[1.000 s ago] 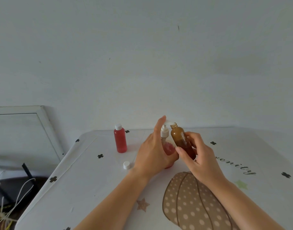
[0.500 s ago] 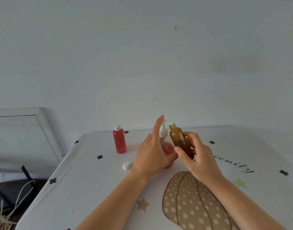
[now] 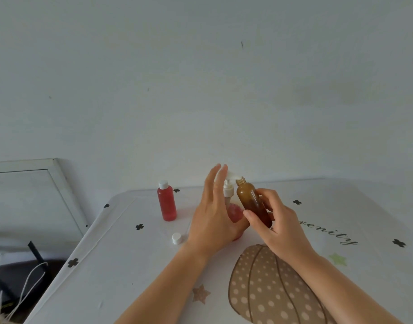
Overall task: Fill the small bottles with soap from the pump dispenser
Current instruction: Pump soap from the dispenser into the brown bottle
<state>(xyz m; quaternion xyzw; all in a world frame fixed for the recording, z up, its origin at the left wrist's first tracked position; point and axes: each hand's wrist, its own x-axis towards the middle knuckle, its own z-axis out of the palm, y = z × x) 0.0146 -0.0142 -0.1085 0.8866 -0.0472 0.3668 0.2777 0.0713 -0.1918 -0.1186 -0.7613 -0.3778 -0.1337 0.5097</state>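
My right hand (image 3: 280,228) grips a small amber bottle (image 3: 252,202), uncapped and tilted so its mouth sits right under the white spout of the pump dispenser (image 3: 229,190). The dispenser holds pink soap and is mostly hidden behind my left hand (image 3: 214,213), whose straight fingers reach up to the pump head. A red-filled small bottle (image 3: 166,201) with a white cap stands upright to the left. A loose white cap (image 3: 176,238) lies on the table beside my left wrist.
The white table (image 3: 121,265) carries a dotted pumpkin print, stars and black crosses. A white wall rises right behind it. A framed mirror (image 3: 34,199) leans at the left, with cords on the floor below.
The pump head has come up and its spout now shows above the amber bottle's mouth. My left fingers have risen with it. My right hand keeps the bottle in place.
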